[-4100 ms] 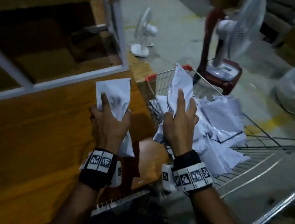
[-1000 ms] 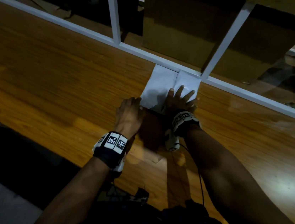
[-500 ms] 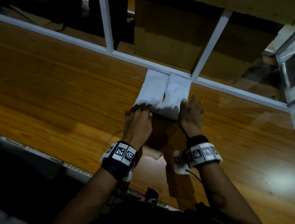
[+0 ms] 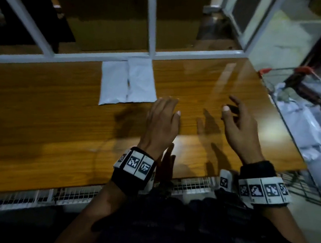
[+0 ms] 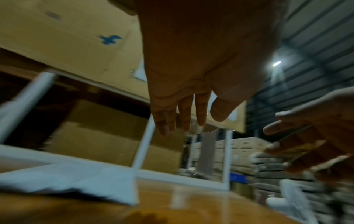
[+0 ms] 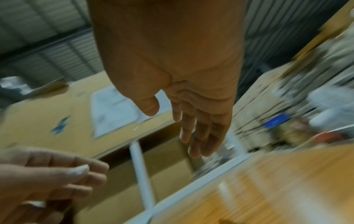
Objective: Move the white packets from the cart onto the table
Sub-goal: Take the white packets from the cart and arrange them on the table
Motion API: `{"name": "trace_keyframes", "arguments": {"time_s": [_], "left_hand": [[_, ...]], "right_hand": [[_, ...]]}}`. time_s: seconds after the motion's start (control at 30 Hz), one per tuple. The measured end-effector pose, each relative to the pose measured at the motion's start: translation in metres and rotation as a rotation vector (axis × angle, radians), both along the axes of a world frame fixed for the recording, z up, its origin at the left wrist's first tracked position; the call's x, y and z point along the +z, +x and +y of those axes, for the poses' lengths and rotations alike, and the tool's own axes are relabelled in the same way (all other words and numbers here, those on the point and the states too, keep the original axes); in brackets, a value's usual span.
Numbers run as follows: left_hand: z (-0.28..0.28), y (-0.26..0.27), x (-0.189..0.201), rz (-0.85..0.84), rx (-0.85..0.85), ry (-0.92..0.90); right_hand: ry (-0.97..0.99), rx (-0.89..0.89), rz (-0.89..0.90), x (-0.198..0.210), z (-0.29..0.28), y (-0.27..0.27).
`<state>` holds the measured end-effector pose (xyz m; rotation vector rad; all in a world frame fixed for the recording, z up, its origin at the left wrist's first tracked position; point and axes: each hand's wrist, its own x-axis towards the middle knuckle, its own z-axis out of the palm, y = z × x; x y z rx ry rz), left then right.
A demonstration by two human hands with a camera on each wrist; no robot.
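Hovering above the wooden bench [image 4: 54, 120], the left hand [image 4: 161, 121] and right hand [image 4: 241, 127] have relaxed fingers, each grip released and holding nothing. Two white packets [image 4: 128, 83] lie flat, side by side, touching the white frame [image 4: 94, 58]; more fill the cart [image 4: 320, 129].

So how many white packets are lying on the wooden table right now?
2: the left white packet and the right white packet lie side by side against the white frame on the wooden table. More remain in the cart.
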<state>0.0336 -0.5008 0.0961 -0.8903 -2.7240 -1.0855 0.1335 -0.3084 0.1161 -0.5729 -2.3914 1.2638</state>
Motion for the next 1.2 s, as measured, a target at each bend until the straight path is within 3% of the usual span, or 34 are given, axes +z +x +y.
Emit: {"name": "trace_keyframes", "arguments": {"time_s": [0.13,0.3,0.47,0.63,1.07,1.2], "left_hand": [[0.054,0.021,0.007,0.045,-0.187,0.017],[0.126,0.063,0.006,0.129,-0.377,0.055],[0.202,0.117,0.004,0.110,-0.530,0.089],[0.273,0.139,0.001,0.057,-0.630,0.010],[0.424,0.106,-0.025,-0.068,-0.772,-0.126],[0.469,0.083,-0.031,-0.007,-0.819,-0.357]], "right_hand": [[0.042,-0.188,0.092,-0.005,0.033,0.053],[0.027,-0.333,0.068,-0.018,0.081,0.125],[0.047,-0.433,0.045,-0.022,0.138,0.203],[0.028,-0.489,0.002,-0.031,0.194,0.253],[0.012,-0.654,-0.085,-0.047,0.303,0.237],[-0.323,-0.661,-0.168,-0.058,0.341,0.211]]}}
